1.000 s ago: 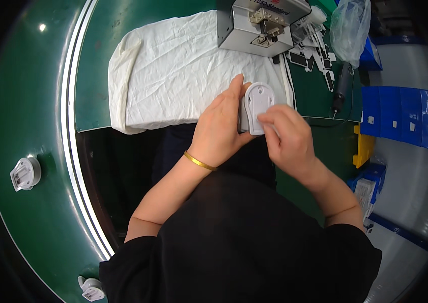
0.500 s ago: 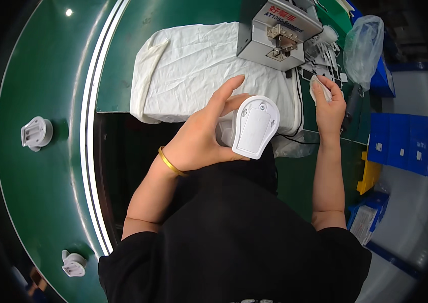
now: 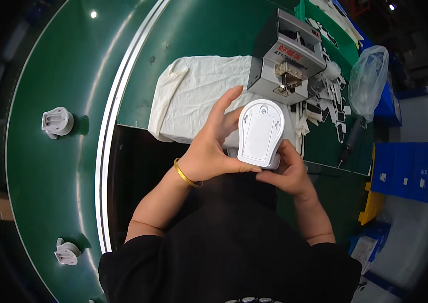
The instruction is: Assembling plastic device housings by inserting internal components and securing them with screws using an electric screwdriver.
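A white plastic battery-powered device (image 3: 260, 134) is held up with its underside showing, rounded at the top and narrower below. Its underside has a long cover, one screw and slots at both sides. My left hand (image 3: 205, 151) grips it from the left, thumb along the lower edge and index finger raised off it. At the lower right, my right hand (image 3: 293, 174) closes on its side, with some fingertips hidden behind it. Behind it a white cloth (image 3: 209, 91) is spread over the bench. A crumpled off-white rag (image 3: 302, 126) lies to the right.
A grey box-shaped machine (image 3: 287, 65) stands at the back. A black electric screwdriver (image 3: 351, 144) lies right, near small black and white pieces (image 3: 330, 103). Blue bins (image 3: 408, 171) stand far right. Similar white devices (image 3: 57, 122) with exposed battery bays sit on the green belt (image 3: 37, 177).
My right hand has let go of the rag at the back right and come down to grip the device. My left hand still holds the device. The whole view has shifted.
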Action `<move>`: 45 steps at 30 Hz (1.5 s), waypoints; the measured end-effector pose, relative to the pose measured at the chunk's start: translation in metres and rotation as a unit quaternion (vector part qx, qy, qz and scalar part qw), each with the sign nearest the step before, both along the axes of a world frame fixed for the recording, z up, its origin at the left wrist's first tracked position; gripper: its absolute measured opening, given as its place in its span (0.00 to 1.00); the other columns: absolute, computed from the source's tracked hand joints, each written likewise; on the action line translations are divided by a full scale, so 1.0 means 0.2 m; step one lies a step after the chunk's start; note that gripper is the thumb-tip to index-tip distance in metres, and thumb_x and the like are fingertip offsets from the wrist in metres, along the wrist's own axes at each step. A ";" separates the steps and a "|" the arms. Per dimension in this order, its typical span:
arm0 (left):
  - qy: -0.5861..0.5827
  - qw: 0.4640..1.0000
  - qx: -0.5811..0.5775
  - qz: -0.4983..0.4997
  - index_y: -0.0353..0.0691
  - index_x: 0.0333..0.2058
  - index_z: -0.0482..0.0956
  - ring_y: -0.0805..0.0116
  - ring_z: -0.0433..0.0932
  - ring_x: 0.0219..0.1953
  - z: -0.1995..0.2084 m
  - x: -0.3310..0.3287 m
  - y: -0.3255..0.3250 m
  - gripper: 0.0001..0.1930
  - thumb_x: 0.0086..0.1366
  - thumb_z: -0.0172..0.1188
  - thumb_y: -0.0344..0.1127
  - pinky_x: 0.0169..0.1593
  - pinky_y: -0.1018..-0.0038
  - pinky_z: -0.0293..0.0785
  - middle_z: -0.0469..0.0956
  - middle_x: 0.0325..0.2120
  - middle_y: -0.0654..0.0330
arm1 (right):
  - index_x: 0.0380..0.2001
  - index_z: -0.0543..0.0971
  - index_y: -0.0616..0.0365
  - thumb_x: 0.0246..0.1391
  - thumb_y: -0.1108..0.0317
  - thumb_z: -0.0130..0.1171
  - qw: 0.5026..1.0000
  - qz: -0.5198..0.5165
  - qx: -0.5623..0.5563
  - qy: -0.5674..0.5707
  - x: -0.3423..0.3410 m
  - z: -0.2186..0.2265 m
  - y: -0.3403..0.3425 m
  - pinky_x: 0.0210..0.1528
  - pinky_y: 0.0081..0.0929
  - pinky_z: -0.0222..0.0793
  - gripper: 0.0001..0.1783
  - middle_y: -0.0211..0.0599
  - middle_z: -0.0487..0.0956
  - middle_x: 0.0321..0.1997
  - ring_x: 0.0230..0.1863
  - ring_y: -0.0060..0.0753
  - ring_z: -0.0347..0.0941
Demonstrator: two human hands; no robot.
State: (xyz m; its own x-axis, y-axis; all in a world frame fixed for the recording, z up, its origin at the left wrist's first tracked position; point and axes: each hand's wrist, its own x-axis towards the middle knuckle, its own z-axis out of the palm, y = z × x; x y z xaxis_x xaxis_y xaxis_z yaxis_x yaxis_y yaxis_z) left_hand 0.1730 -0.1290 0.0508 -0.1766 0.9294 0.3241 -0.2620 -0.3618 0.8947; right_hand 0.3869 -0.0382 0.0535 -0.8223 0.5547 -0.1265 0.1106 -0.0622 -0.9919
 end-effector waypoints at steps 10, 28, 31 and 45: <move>0.583 0.785 0.085 0.190 0.40 0.45 0.80 0.56 0.69 0.59 0.20 -0.11 -0.06 0.19 0.52 0.60 0.26 0.58 0.61 0.70 0.73 0.54 0.55 | 0.53 0.69 0.63 0.49 0.74 0.68 1.000 0.004 -0.014 0.003 -0.17 0.08 0.07 0.50 0.22 0.70 0.28 0.34 0.77 0.45 0.46 0.22 0.74; 0.345 0.640 -0.301 0.616 0.35 0.48 0.71 0.47 0.75 0.51 -0.35 -1.65 0.11 0.30 0.50 0.72 0.42 0.54 0.60 0.71 0.75 0.48 0.46 | 0.52 0.75 0.67 0.56 0.79 0.59 0.994 -0.036 0.107 -0.005 -0.08 0.02 0.08 0.47 0.21 0.74 0.18 0.41 0.81 0.43 0.41 0.24 0.78; 0.522 0.545 -0.226 0.616 0.33 0.54 0.69 0.45 0.72 0.54 -0.25 -1.58 0.02 0.35 0.50 0.73 0.43 0.58 0.59 0.68 0.72 0.53 0.44 | 0.50 0.76 0.67 0.56 0.79 0.59 0.994 -0.048 0.099 -0.027 -0.05 0.01 0.09 0.47 0.21 0.74 0.17 0.41 0.82 0.42 0.42 0.25 0.78; 0.432 0.748 -0.334 0.378 0.36 0.59 0.67 0.60 0.70 0.58 -0.06 -1.64 -1.01 0.31 0.56 0.66 0.26 0.60 0.68 0.68 0.68 0.58 0.53 | 0.35 0.82 0.64 0.52 0.72 0.66 0.921 -0.292 0.252 -0.060 0.16 -0.07 0.31 0.31 0.16 0.68 0.08 0.29 0.81 0.28 0.28 0.14 0.73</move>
